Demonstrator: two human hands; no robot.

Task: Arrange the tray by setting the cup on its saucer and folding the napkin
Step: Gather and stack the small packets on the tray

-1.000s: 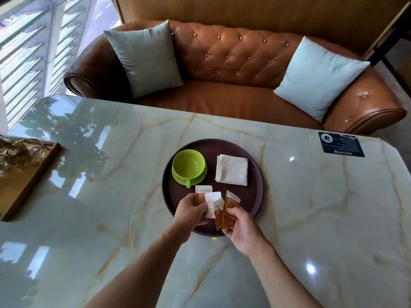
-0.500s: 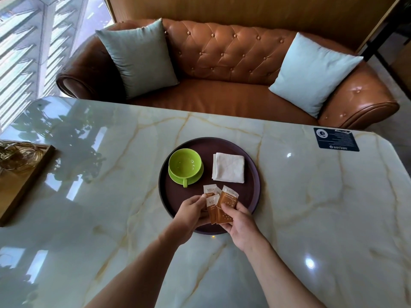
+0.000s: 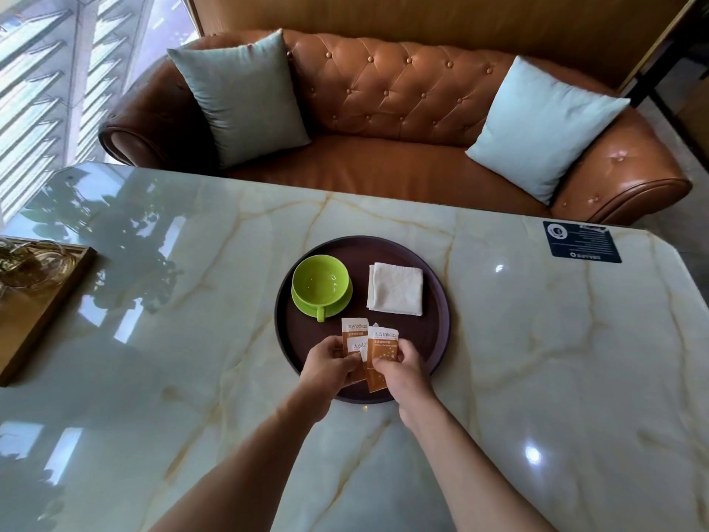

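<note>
Cup, green, sits upright on its matching saucer at 10 o'clock on the round dark tray, handle toward 6 o'clock. Napkin lies folded at 2 o'clock, apart from the saucer. At 6 o'clock, left hand and right hand both pinch a fanned set of orange-and-white sugar sachets (exact count cannot be told). Tray rests on the marble surface.
</note>
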